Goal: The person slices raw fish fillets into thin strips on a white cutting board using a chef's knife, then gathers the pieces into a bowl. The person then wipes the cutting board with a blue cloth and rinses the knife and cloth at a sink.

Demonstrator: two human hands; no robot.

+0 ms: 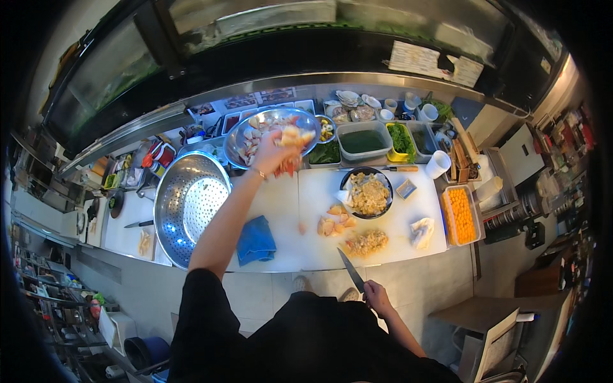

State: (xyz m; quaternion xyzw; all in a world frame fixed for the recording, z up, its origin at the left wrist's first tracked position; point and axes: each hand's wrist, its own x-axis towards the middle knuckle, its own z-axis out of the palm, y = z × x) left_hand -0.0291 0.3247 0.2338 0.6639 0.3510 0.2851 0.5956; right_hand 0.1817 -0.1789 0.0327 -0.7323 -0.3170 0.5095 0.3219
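Note:
My left hand (275, 155) is over the right side of a steel bowl (232, 154) of pale and reddish food pieces, its fingers around several such pieces (293, 138). Low at the board's front edge, my right hand (377, 298) grips a kitchen knife (352, 271), blade pointing up and left. Beyond the blade tip lie a heap of chopped yellowish food (368, 243) and some larger pale chunks (335, 222) on the white cutting board (306, 249). A black-rimmed bowl (390, 184) behind them holds more chopped food on white paper.
A large perforated steel colander (165, 230) and a folded blue cloth (257, 240) lie left. To the right are a crumpled white cloth (422, 232), a small packet (406, 189) and a tub of orange balls (460, 215). Containers of greens (400, 139) line the back, near a wooden-handled knife (403, 168).

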